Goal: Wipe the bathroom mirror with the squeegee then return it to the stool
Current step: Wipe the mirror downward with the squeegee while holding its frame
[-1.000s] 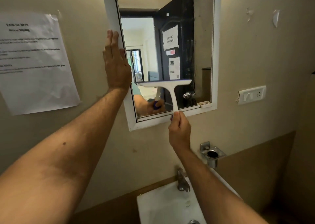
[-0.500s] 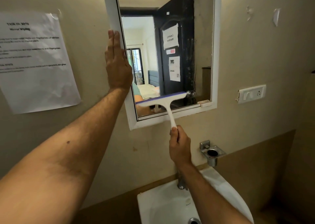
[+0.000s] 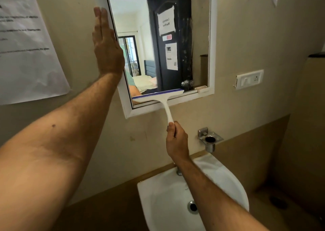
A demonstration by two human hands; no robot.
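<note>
The white-framed mirror (image 3: 212, 37) hangs on the beige wall in front of me. My left hand (image 3: 107, 46) presses flat against its left frame edge, fingers straight and pointing up. My right hand (image 3: 176, 141) grips the lower end of the white squeegee handle, below the mirror. The squeegee (image 3: 159, 96), white with a blue blade strip, lies across the bottom of the glass at the lower frame edge, tilted slightly up to the right. No stool is in view.
A white sink (image 3: 226, 176) with a tap (image 3: 179, 172) sits below the mirror. A chrome holder (image 3: 210, 140) juts from the wall on the right, a switch plate (image 3: 249, 79) above it. A printed paper sheet (image 3: 26, 51) is taped to the wall on the left.
My right hand has pulled the squeegee down the glass from mid-height to the bottom edge. My left hand has stayed on the frame. The view has tilted downward, showing more sink.
</note>
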